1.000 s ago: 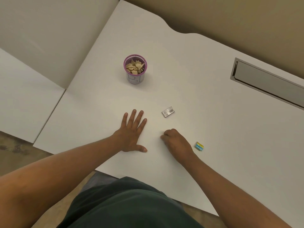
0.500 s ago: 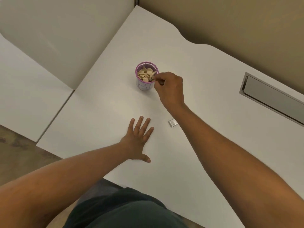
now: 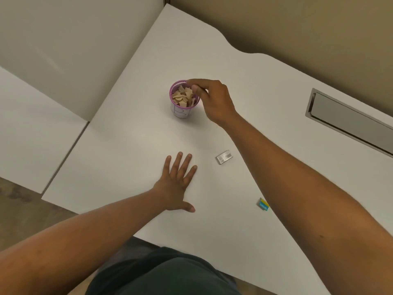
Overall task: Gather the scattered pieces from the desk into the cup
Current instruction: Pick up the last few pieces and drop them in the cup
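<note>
While the right hand point(image 3: 214, 101) is held over the cup point(image 3: 183, 103), its fingers point(image 3: 196, 83) are curled together above the rim; whether a piece is pinched between them cannot be told. The cup stands upright on the desk point(image 3: 276, 86), touching or almost touching the fingertips on its right side, and is heaped with tan pieces point(image 3: 182, 96) nearly to the brim. A spill is judged the main risk: with the pile so high, anything dropped on top could slide off, and a knock from the knuckles could tip the light cup. The left hand point(image 3: 176, 184) is laid flat and spread on the desk, holding nothing, well short of the cup. Nearer the body, a small silver block point(image 3: 224, 157) lies just beside the right forearm, and a blue-and-yellow item point(image 3: 263, 204) is partly hidden by that arm. Both are well apart from the cup. No tan pieces are seen loose on the desk.
</note>
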{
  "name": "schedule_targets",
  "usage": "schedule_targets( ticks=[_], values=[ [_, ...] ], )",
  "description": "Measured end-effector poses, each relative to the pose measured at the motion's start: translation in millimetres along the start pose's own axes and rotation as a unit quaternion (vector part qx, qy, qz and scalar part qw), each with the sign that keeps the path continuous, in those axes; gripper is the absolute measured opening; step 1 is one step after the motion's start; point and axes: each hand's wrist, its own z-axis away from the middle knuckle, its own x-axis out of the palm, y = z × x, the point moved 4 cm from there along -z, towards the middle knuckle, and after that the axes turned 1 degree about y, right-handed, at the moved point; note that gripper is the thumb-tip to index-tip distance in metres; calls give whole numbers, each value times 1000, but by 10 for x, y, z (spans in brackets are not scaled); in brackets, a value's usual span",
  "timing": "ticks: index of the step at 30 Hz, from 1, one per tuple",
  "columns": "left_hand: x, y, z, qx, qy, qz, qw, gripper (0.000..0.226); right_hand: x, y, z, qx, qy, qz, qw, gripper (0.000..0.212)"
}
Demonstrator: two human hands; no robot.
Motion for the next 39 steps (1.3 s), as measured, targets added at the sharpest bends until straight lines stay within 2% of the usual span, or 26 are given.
schedule_targets(
  ticks=[2, 4, 6, 9, 11, 14, 16, 18, 22, 25, 27, 30, 32, 34, 37, 39],
  values=[
    [-8, -7, -5, -1, -2, -3, 1000, 134, -245, 78, 233, 40, 65, -79, 994, 26],
    [-20, -17, -8, -3, -2, -4, 1000, 134, -512, 274, 597, 85, 121, -107, 983, 25],
    [-34, 6, 5, -6, -7, -12, 1000, 135, -760, 570, 1091, 145, 149, -78, 975, 22],
    [-181, 118, 25, -37, 7, -5, 999, 125, -1001, 1081, 1967, 246, 144, -16, 959, 17],
    [-422, 212, 1, -46, 68, 41, 996, 94, -1052, 1371, 2493, 304, 121, 8, 945, 19],
    [-748, 370, -169, -16, 150, 133, 980, 48, -955, 1651, 3022, 353, 78, 22, 932, 34],
    [-896, 475, -335, -10, 174, 185, 967, 41, -802, 1730, 3185, 345, 43, 37, 937, 45],
    [-994, 564, -498, -4, 190, 199, 961, 45, -643, 1777, 3260, 331, 22, 42, 943, 50],
    [-1040, 602, -758, -12, 162, 154, 975, 57, -454, 1845, 3292, 316, 35, 75, 945, 43],
    [-1021, 563, -817, -5, 149, 134, 980, 49, -365, 1818, 3259, 292, 28, 118, 949, 37],
    [-1018, 524, -813, 10, 147, 150, 978, 38, -293, 1766, 3227, 267, 0, 153, 951, 35],
    [-1061, 411, -730, 5, 156, 203, 967, 45, -191, 1629, 3147, 235, -5, 160, 959, 36],
    [-1180, 270, -597, 1, 217, 244, 945, 55, -128, 1519, 3066, 222, 16, 134, 966, 34],
    [-1367, 46, -435, -9, 312, 275, 909, 57, -55, 1403, 2967, 217, 35, 87, 972, 31],
    [-1714, -467, -242, -66, 435, 305, 845, 41, 66, 1240, 2803, 204, 48, 12, 978, 28],
    [-1904, -813, -208, -103, 461, 292, 831, 30, 127, 1132, 2682, 196, 54, -16, 979, 26]
  ],
)
